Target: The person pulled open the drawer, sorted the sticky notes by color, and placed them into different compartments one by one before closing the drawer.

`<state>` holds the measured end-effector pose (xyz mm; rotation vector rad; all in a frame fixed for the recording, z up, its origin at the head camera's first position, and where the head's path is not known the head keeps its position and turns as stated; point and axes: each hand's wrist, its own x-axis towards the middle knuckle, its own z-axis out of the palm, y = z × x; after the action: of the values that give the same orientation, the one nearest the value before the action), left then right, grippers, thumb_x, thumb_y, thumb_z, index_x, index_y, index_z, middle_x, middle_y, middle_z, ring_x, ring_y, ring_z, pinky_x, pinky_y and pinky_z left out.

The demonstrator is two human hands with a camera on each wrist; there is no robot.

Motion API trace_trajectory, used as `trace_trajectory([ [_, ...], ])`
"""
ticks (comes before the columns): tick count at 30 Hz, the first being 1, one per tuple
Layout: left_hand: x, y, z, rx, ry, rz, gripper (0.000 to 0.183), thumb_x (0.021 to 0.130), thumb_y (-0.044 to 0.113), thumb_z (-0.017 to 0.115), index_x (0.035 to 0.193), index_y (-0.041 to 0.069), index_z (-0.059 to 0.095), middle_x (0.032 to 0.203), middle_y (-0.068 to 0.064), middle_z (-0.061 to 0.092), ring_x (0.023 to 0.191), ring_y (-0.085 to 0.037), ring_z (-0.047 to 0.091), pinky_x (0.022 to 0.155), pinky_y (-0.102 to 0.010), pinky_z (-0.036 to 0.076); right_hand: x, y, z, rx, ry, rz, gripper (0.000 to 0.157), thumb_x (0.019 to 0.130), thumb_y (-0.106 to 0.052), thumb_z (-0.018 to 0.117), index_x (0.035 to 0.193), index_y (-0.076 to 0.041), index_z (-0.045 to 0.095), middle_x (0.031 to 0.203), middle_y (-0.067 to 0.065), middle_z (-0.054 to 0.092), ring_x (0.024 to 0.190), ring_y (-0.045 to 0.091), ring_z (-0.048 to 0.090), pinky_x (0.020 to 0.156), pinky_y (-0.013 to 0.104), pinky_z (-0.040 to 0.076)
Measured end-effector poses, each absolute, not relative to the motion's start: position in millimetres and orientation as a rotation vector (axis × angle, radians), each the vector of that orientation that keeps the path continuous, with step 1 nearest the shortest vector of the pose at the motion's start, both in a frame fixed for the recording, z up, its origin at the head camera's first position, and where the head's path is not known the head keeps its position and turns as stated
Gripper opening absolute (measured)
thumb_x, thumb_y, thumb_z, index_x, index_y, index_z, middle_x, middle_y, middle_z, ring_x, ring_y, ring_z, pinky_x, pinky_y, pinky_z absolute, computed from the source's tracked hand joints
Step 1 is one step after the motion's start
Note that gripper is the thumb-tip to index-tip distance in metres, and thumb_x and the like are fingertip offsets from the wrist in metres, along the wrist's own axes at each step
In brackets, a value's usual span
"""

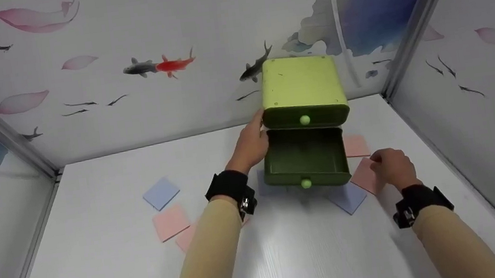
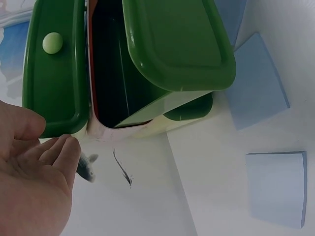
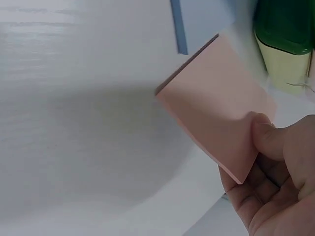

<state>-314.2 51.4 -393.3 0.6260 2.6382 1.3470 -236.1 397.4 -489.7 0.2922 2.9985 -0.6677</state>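
A green two-drawer cabinet (image 1: pixel 301 80) stands at the back of the white table. Its upper drawer (image 1: pixel 280 118) is closed, while the lower drawer (image 1: pixel 280 175) is pulled out, with nothing seen inside. My left hand (image 1: pixel 250 142) holds the cabinet's left side near the upper drawer; the left wrist view shows the thumb (image 2: pixel 29 123) at the drawer front's corner and the fingers bent alongside. Right of the cabinet, my right hand (image 1: pixel 394 168) pinches a pink sticky note pad (image 3: pixel 211 103) by one corner between thumb and fingers, tilted above the table.
Under and beside the open drawer lie blue pads (image 1: pixel 348 200) and another pink pad (image 1: pixel 356 145). To the left are a blue pad (image 1: pixel 161 193) and pink pads (image 1: pixel 171 221), one partly covered by my left sleeve. Printed wall panels (image 1: pixel 177 105) enclose the table (image 1: pixel 112 269).
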Motion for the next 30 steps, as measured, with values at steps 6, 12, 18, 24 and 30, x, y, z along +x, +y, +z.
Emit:
trace_trajectory([
  [6, -313.8, 52.6, -390.5, 0.686, 2.671, 1.327, 0.058, 0.103, 0.003, 0.033, 0.157, 0.015, 0.017, 0.163, -0.005, 0.023, 0.150, -0.020, 0.022, 0.122, -0.033, 0.023, -235.2, 395.9, -469.6, 0.210, 3.067, -0.676, 0.027, 0.095, -0.010, 0.058, 0.115, 0.006, 0.066, 0.111, 0.029, 0.066, 0.094, 0.043, 0.065, 0.076, 0.052, 0.054],
  [12, -314.1, 53.7, -388.5, 0.706, 2.673, 1.302, 0.057, 0.103, 0.003, 0.032, 0.157, 0.017, 0.020, 0.163, -0.002, 0.022, 0.151, -0.019, 0.020, 0.122, -0.032, 0.021, -234.1, 394.4, -446.0, 0.144, 3.111, -0.668, 0.026, 0.095, -0.009, 0.058, 0.114, 0.005, 0.067, 0.112, 0.029, 0.066, 0.097, 0.047, 0.063, 0.081, 0.056, 0.052],
  [18, -314.5, 55.5, -385.8, 0.678, 2.663, 1.306, 0.058, 0.102, 0.002, 0.032, 0.156, 0.019, 0.021, 0.162, -0.002, 0.024, 0.150, -0.019, 0.023, 0.121, -0.033, 0.024, -236.7, 388.5, -416.9, 0.109, 3.160, -0.649, 0.023, 0.095, -0.008, 0.057, 0.110, 0.006, 0.068, 0.110, 0.029, 0.067, 0.098, 0.047, 0.063, 0.083, 0.058, 0.050],
  [24, -312.8, 55.6, -386.9, 0.648, 2.652, 1.320, 0.058, 0.102, 0.001, 0.032, 0.156, 0.018, 0.021, 0.162, -0.002, 0.024, 0.149, -0.020, 0.024, 0.121, -0.034, 0.025, -241.2, 374.2, -387.2, 0.067, 3.189, -0.678, 0.023, 0.095, -0.007, 0.057, 0.113, 0.005, 0.067, 0.115, 0.029, 0.065, 0.107, 0.048, 0.058, 0.091, 0.060, 0.047],
  [30, -313.5, 55.5, -387.6, 0.655, 2.645, 1.341, 0.058, 0.101, 0.001, 0.033, 0.156, 0.017, 0.022, 0.162, -0.003, 0.024, 0.149, -0.020, 0.024, 0.121, -0.034, 0.024, -244.0, 356.7, -373.9, -0.007, 3.234, -0.729, 0.022, 0.095, -0.007, 0.059, 0.112, 0.003, 0.068, 0.113, 0.027, 0.067, 0.107, 0.046, 0.060, 0.090, 0.058, 0.047],
])
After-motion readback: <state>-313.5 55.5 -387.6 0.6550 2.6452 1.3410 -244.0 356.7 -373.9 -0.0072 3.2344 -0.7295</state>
